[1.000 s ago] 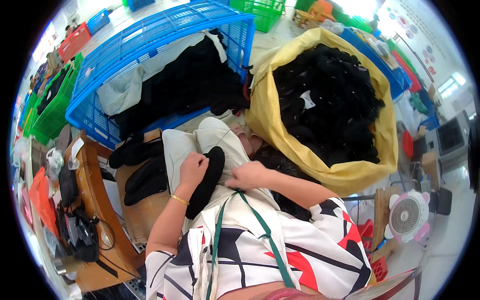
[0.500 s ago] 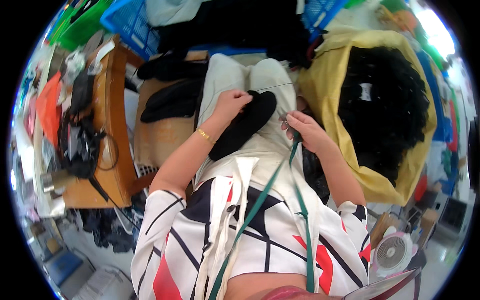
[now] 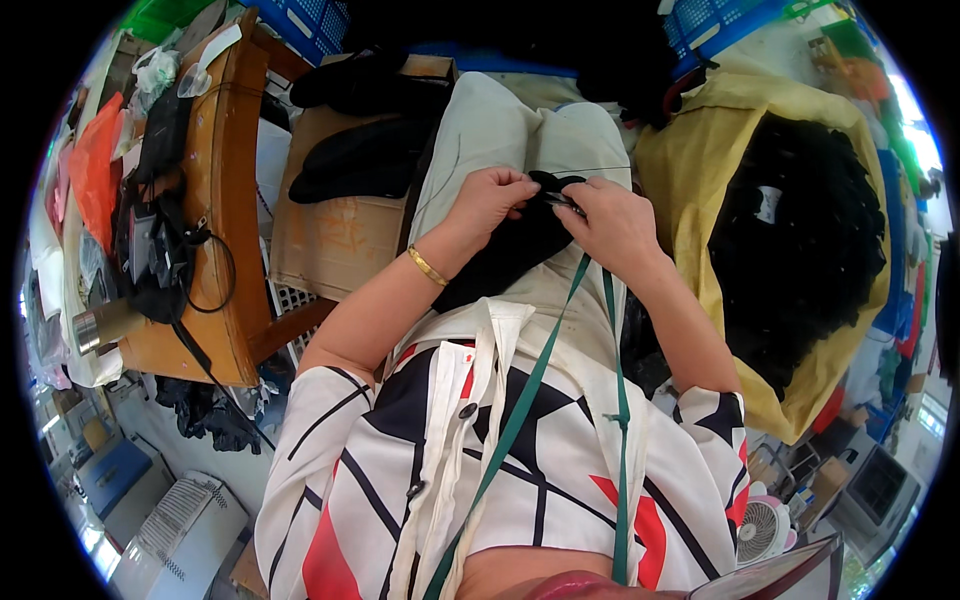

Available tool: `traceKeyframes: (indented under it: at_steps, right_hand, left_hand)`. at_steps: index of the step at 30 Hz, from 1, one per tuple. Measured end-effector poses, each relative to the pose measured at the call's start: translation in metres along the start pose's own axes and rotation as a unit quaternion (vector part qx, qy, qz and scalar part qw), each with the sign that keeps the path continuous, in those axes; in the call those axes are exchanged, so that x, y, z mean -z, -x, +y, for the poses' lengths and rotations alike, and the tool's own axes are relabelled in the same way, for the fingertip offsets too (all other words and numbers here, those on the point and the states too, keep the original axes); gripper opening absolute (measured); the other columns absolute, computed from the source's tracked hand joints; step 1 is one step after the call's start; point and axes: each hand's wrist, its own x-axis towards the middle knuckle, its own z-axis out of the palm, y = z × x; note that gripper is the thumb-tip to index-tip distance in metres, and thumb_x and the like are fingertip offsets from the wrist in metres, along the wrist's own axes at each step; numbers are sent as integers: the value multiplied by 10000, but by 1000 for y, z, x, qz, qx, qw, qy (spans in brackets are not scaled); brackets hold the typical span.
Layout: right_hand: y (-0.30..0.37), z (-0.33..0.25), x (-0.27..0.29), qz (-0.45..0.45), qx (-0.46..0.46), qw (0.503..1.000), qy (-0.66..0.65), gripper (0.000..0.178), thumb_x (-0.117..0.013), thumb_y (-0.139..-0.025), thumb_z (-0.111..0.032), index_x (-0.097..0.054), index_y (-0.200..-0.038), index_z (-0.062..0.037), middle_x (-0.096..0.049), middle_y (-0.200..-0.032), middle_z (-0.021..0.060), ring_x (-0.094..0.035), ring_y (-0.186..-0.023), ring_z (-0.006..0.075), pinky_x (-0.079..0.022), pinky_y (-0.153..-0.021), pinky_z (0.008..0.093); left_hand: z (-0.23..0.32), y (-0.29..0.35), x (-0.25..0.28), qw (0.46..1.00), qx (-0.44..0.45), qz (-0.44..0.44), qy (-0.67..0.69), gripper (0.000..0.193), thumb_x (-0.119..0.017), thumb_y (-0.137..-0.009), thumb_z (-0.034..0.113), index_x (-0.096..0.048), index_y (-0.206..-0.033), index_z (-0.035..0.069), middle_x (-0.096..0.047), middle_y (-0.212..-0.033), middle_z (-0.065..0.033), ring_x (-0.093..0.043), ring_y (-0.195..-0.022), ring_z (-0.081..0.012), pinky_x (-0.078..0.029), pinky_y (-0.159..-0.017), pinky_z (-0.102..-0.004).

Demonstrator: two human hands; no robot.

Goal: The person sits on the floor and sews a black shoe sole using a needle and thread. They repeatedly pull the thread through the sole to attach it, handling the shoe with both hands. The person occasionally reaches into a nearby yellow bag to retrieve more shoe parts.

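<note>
Across my lap lies a black sock-shaped knit piece point(image 3: 510, 255), one end raised between my hands. My left hand point(image 3: 492, 205) is closed in a pinch at that end; whether it grips fabric or a thread at the edge is hard to see. In my right hand point(image 3: 615, 225) is a pair of small metal thread snips point(image 3: 568, 204), tied to a green cord point(image 3: 535, 375) that hangs from my neck. Their tips meet the end of the black piece beside my left fingertips. A thin dark thread point(image 3: 605, 168) stretches over the pale apron point(image 3: 480, 120) on my lap.
On my left, more black knit pieces point(image 3: 365, 155) lie on a cardboard box point(image 3: 325, 240), near a wooden table point(image 3: 220, 290). A yellow sack point(image 3: 675, 165) full of black pieces point(image 3: 800, 260) stands to my right. Blue crates point(image 3: 725, 25) and dark cloth are ahead.
My right hand has moved left and forward, bringing the snips from beside my lap to the end of the black piece. My left hand keeps its pinch there. The whole view has shifted slightly.
</note>
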Motion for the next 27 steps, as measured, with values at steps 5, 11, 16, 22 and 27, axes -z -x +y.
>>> traceKeyframes:
  at_steps: [5, 11, 16, 22, 27]
  right_hand:
    - [-7, 1, -9, 15, 20, 1000, 8, 156, -657, -855, -255, -678, -899, -107, -624, -807, 73, -635, -770, 290, -497, -629, 408]
    - [-9, 0, -9, 16, 26, 1000, 8, 148, -652, -858, -245, -669, -872, -98, -622, -805, 79, -634, -776, 292, -498, -629, 407]
    - [-11, -1, -9, 19, 29, 999, 15, 162, -669, -838, -243, -642, -795, -89, -622, -795, 64, -640, -787, 279, -505, -641, 411]
    - [-2, -5, -6, 8, 32, 999, 14, 163, -667, -844, -246, -668, -892, -91, -621, -796, 86, -632, -768, 300, -502, -641, 420]
    - [24, -21, 9, 34, 73, 993, -82, 235, -689, -859, -256, -633, -973, -59, -655, -902, 90, -638, -753, 279, -510, -650, 391]
  left_hand:
    - [-4, -2, 2, 1000, 6, 8, 2, 109, -710, -876, 138, -674, -903, 38, -656, -820, -14, -588, -706, -91, -474, -622, -229]
    - [-2, -1, -1, 1000, 7, 10, 3, 113, -713, -876, 138, -672, -904, 36, -659, -826, -18, -593, -709, -94, -478, -623, -232]
    - [0, 0, -2, 1000, 6, 5, -8, 99, -714, -883, 155, -675, -896, 65, -648, -801, 20, -576, -709, -64, -468, -627, -211]
    - [2, 3, -3, 999, -19, 13, -32, 100, -714, -883, 157, -677, -897, 66, -644, -804, 28, -567, -712, -56, -458, -623, -210]
    - [10, 17, 0, 989, -80, 4, -124, 105, -712, -881, 148, -690, -917, 52, -651, -815, 34, -557, -714, -45, -451, -634, -207]
